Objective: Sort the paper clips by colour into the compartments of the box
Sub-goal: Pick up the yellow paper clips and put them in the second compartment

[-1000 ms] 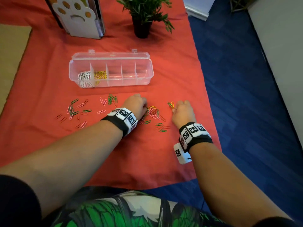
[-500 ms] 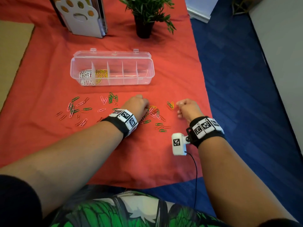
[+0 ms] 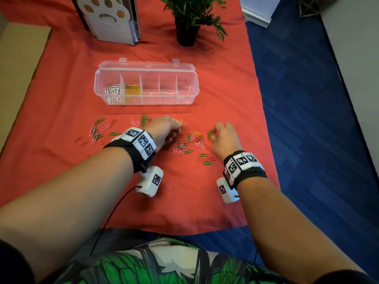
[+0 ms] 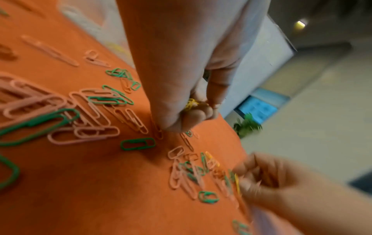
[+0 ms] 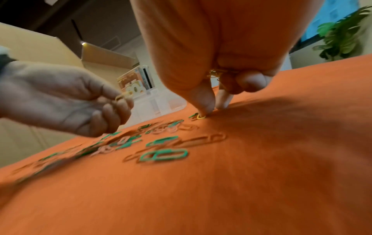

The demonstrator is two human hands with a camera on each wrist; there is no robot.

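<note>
Right hand [image 3: 224, 137], lower right of centre in the head view, is pinching down with thumb and forefinger on a small yellow wire paper clip [image 5: 201, 117] lying flat on the orange-red cloth [image 3: 184, 201]; its other fingers are curling round more yellow clips in the palm. That clip is sitting right under the fingertips, long axis running roughly toward the box, a green one just beside it. Left hand [image 3: 164, 130], centre of frame, is gripping a bunch of yellow clips [image 4: 192, 104] in curled fingers, one sticking out at the tips. Between the two hands the loose pile of pink, green and red clips [image 3: 188, 143] is lying scattered, with a second scatter at centre left. Farther up, the clear plastic divided box [image 3: 146, 99] is standing open, white clips in its leftmost compartment, yellow in the next, the rest looking empty. Left hand is nearer the yellow compartment; nothing is blocking the way. Beyond it, a potted plant [image 3: 187, 27] and a white paw-print holder [image 3: 108, 19] at the top.
</note>
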